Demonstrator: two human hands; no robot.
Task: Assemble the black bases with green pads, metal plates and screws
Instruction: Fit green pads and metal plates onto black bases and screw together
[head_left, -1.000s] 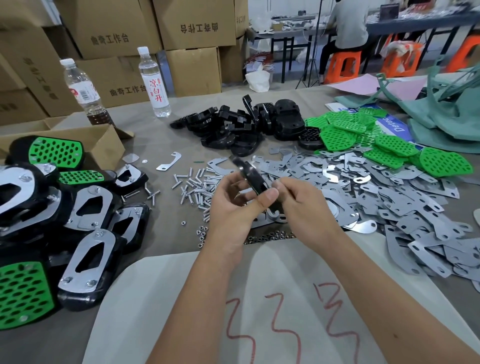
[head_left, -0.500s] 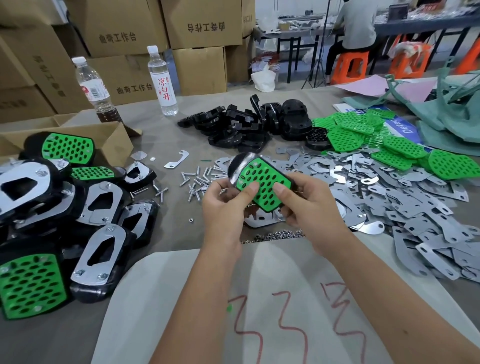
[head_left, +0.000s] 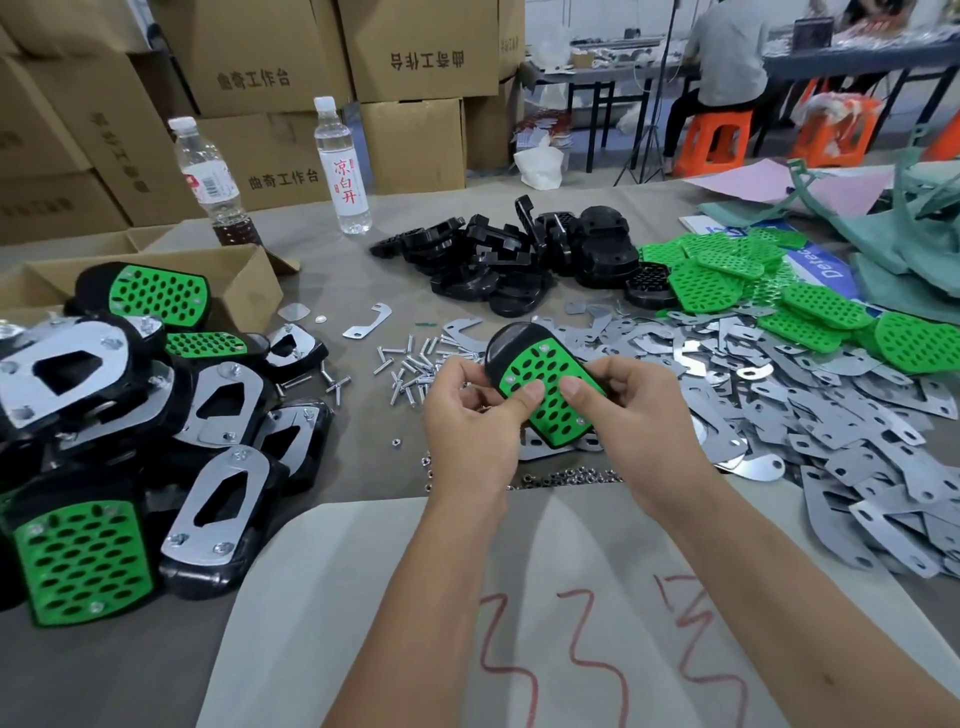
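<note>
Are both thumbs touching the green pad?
Touching. The head view shows the left hand and right hand each pressing a thumb flat on the green pad, with no gap showing.

The underside of the black base (head_left: 506, 347) held above the table is hidden, and parts of its green pad (head_left: 548, 387) are covered by the thumbs of the left hand (head_left: 470, 421) and the right hand (head_left: 631, 415); the other fingers are concealed behind the base. To the left of the hands, the pile of assembled bases (head_left: 130, 415) is cut off by the picture's edge, as is the heap of metal plates (head_left: 841, 441) to the right. The small nuts (head_left: 566, 475) lying just below the hands are too small to be told apart.
</note>
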